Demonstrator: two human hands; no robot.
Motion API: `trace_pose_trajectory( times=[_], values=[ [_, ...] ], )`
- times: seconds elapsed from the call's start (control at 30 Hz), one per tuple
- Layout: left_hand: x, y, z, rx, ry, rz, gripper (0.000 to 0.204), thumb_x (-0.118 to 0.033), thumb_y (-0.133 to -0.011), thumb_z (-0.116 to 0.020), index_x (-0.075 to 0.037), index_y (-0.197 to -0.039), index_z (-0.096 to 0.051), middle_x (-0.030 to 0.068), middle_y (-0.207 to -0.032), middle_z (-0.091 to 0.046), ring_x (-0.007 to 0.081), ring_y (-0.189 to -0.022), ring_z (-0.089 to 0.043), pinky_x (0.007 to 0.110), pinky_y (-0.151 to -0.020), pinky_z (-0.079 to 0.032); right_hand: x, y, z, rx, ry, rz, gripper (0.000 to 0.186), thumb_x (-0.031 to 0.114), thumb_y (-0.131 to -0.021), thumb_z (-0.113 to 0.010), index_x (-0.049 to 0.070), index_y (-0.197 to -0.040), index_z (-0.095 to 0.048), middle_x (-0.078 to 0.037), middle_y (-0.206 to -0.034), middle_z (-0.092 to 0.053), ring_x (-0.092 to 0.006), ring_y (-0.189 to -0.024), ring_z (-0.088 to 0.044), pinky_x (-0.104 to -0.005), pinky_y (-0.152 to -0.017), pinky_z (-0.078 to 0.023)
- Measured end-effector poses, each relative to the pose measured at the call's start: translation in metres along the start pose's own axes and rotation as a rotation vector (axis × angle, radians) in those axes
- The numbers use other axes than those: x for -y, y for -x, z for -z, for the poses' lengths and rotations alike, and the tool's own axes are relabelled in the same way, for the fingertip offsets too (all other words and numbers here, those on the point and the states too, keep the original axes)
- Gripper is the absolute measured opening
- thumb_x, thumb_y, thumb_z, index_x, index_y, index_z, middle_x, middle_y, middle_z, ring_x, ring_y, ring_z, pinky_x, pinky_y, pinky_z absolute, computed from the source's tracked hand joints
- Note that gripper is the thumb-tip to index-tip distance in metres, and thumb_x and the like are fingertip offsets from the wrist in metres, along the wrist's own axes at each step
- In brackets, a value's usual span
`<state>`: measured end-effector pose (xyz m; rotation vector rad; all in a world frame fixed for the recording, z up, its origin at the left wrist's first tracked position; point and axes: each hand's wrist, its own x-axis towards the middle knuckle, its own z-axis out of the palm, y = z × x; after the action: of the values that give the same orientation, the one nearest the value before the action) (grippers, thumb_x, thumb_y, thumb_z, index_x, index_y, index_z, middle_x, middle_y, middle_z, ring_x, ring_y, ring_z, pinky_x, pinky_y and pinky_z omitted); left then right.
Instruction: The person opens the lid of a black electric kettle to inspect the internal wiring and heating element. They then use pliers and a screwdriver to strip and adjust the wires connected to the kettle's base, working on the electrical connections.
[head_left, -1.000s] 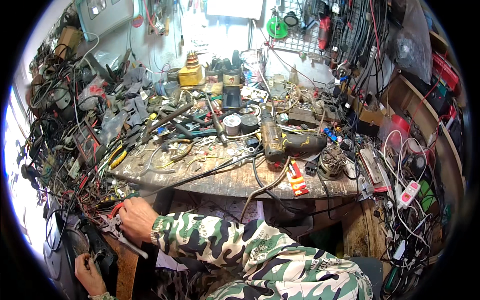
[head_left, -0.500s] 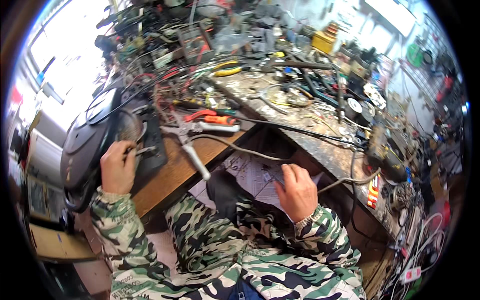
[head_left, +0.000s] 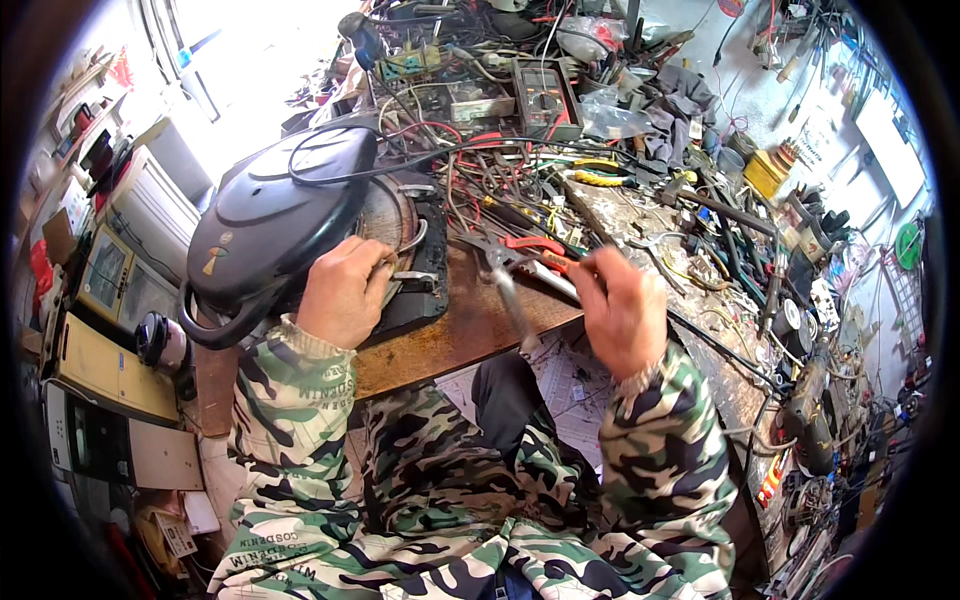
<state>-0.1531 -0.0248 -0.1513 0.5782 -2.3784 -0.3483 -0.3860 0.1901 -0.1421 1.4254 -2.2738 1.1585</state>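
Note:
A black electric cooking appliance (head_left: 270,215) with a raised lid, a round worn plate (head_left: 385,215) and a side handle sits on the wooden board (head_left: 470,340) at left. My left hand (head_left: 346,290) is closed at its front edge, beside a metal bracket (head_left: 415,277), with what it pinches hidden. My right hand (head_left: 625,315) is slightly blurred, fingers curled over something unclear beside red-and-orange handled tools (head_left: 525,242). Silver-grey pliers (head_left: 505,275) with long handles lie between both hands, their lower end reaching the board's edge.
Tangled wires, a multimeter (head_left: 545,95) and yellow-handled pliers (head_left: 600,178) crowd the back. A worn bench (head_left: 690,290) carries a drill (head_left: 805,400) and tools at right. Cabinets and a pale yellow appliance (head_left: 110,360) stand at far left, near a bright opening.
The view has swung left toward the appliance. My right hand has moved from the grey pliers rightward, then forward toward the orange handles. My left hand stays at the appliance's front edge.

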Motion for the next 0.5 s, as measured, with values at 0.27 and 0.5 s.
trace_pose_trajectory(
  times=[0.27,0.5],
  values=[
    [-0.002,0.0,0.004,-0.022,-0.004,0.047,0.012,-0.002,-0.087,-0.072,-0.001,-0.098,-0.072,0.0208,-0.091,-0.067,0.0446,-0.088,-0.067,0.048,-0.077,-0.054,0.04,-0.137,0.005,-0.048,-0.053,0.219,0.02,0.023,-0.093,-0.076,0.005,-0.087,-0.071,-0.02,-0.078,-0.071,-0.0416,-0.074,-0.071,-0.0478,-0.066,-0.055],
    [-0.005,0.002,0.005,-0.009,-0.049,0.047,0.014,-0.003,-0.086,-0.074,-0.002,-0.1,-0.071,0.0192,-0.093,-0.065,0.0444,-0.087,-0.066,0.049,-0.076,-0.055,0.041,-0.188,0.02,-0.283,-0.081,0.115,0.027,0.027,-0.098,-0.074,0.001,-0.092,-0.074,-0.015,-0.07,-0.07,-0.0223,-0.063,-0.065,-0.0381,-0.063,-0.052]
  ],
)
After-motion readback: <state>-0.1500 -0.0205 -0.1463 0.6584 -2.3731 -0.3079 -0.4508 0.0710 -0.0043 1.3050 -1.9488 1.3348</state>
